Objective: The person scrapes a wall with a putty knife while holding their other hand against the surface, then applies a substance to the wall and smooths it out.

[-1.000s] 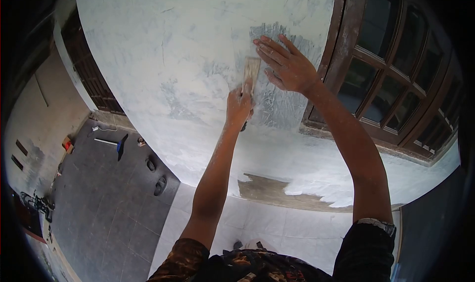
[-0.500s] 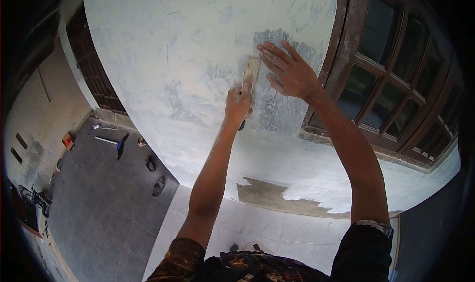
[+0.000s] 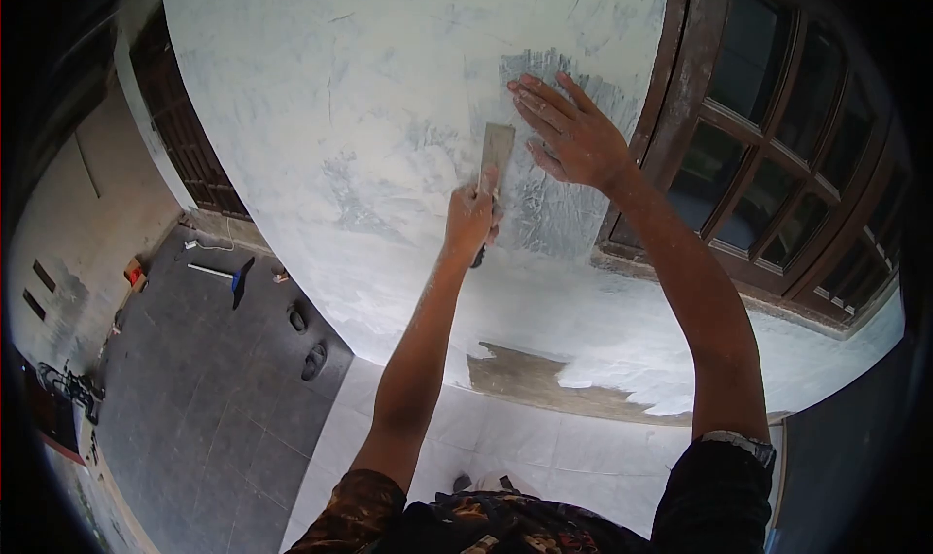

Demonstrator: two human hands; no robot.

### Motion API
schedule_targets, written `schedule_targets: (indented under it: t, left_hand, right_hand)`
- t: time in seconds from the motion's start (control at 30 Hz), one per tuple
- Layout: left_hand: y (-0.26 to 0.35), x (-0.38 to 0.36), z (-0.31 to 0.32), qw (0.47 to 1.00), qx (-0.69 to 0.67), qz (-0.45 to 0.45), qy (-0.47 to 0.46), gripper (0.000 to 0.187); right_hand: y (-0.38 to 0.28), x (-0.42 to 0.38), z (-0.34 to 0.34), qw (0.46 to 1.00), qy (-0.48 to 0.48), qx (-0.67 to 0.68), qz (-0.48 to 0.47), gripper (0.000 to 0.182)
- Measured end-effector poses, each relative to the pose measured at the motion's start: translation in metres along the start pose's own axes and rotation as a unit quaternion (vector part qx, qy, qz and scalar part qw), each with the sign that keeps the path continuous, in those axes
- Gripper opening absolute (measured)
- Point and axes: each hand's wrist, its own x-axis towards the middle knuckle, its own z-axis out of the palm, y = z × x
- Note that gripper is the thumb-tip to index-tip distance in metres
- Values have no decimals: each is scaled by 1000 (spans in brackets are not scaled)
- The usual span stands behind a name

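My left hand [image 3: 470, 216] is wrapped round the handle of a putty knife [image 3: 498, 148], its thumb laid along the tool. The blade points up in front of the wall [image 3: 389, 87], which is coated in patchy white filler. To the right of the blade, my right hand [image 3: 575, 134] is spread with its palm toward the wall and fingers apart, white smears on the skin. Its fingertips overlap the top of a rough grey patch [image 3: 556, 214], where the coating looks thin and streaked.
A brown wooden window [image 3: 768, 155] with several panes stands at the right. Lower down, a bare brown strip [image 3: 515, 374] shows above white floor tiles [image 3: 515, 437]. On the dark floor at left lie a squeegee-like tool with a blue head [image 3: 236, 280] and a pair of sandals [image 3: 313, 362].
My left hand and the putty knife have shifted slightly down, and the blade's flat face shows more plainly. The right hand has stayed nearly in place over the grey patch.
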Motion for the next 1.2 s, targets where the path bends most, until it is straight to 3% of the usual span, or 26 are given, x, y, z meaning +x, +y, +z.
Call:
schedule_targets:
  t: [0.23,0.43,0.73,0.83,1.03,1.2]
  left_hand:
    - [28,20,5,998,-35,45,28,56]
    - [7,10,-5,999,13,37,24,55]
    - [5,3,-6,999,-19,-5,27,54]
    - [20,20,-7,998,-28,57,22,56]
    - [5,5,-9,1000,-6,8,26,56]
    - [22,25,-8,998,-26,46,26,57]
  right_hand:
    - [-1,-1,2,1000,6,8,7,58]
    - [0,0,1,1000,5,6,6,60]
    - [1,0,1,1000,1,-4,-2,59]
    - [0,0,2,998,9,64,8,60]
    - [0,-1,2,998,15,63,7,61]
    - [0,0,2,998,13,67,7,63]
